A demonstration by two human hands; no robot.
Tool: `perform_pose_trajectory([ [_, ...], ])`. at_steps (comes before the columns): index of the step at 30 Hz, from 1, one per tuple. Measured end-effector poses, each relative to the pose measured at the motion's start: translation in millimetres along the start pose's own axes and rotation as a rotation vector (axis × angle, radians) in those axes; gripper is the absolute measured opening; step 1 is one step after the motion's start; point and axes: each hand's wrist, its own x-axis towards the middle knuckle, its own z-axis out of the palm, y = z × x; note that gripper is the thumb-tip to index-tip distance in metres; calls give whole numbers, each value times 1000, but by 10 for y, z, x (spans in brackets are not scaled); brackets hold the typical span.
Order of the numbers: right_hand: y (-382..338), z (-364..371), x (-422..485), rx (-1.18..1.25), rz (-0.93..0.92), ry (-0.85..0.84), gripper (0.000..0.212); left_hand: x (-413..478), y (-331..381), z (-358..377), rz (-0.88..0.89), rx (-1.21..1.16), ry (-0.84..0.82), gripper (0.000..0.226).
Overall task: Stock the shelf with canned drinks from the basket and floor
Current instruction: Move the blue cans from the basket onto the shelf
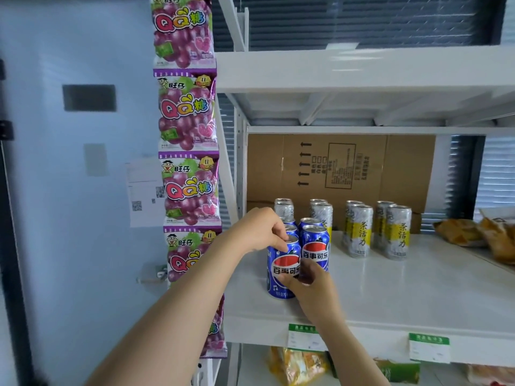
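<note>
Your left hand (262, 229) pinches the top rim of the front blue can (282, 264) with curled fingers, and your right hand (313, 281) curls around its lower side. The can stands upright at the left front of the white shelf (404, 291), just beside a second blue can (316, 247).

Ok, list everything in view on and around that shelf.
Blue aluminium cola cans: at least four, blue, left end of white metal shelf.
Tall tea cans: eight, silver and yellow, four pairs behind and rightward.
Flattened cardboard box: one, brown, against shelf back.
Gummy candy bags: five, purple, strip hanging left of shelf.
Snack bags: several, orange, far right.
Price tags: two, green-white, shelf edge.
Left hand: grips front-left cola can's top.
Right hand: holds its lower side.
</note>
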Motion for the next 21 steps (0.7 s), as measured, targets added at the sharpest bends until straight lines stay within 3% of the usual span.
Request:
perform_pose_trajectory([
  [7,-5,24,-29,-19,7,80,62,0,-82,16,12,-95,-3,28],
  [21,-125,43,-185,-138,-25,225,60,36,-42,81,60,16,27,32],
])
